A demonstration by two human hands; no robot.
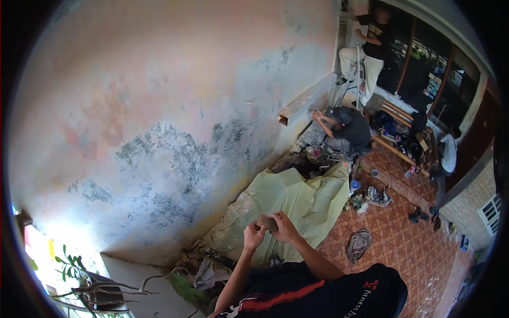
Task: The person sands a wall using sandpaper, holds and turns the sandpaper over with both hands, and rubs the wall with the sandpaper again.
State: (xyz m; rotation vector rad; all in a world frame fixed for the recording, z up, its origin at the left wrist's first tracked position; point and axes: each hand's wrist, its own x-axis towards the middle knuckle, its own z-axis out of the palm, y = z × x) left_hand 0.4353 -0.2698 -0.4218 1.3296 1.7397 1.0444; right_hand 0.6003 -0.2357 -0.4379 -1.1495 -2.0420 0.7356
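In front of my chest, both hands are raised over a pale green sheet [286, 196]. My left hand [254, 236] pinches the near-left end of a small flat grey-brown piece [269, 223], its fingers closed. The fingers of my right hand [285, 228] are closed on the other side of the same piece. It looks thin and sheet-like, but its exact kind is too small to make out. Beyond the hands rises a wall [175, 106] with peeling, blotched paint and bare grey patches.
A person crouches at the wall [347, 130]; another stands on a stepladder [356, 79]. A third person [448, 153] is at the right, beside a wooden bench [395, 114] with items. A crumpled cloth [359, 245] lies on the tiled floor [392, 228]. Plants [185, 289] stand lower left.
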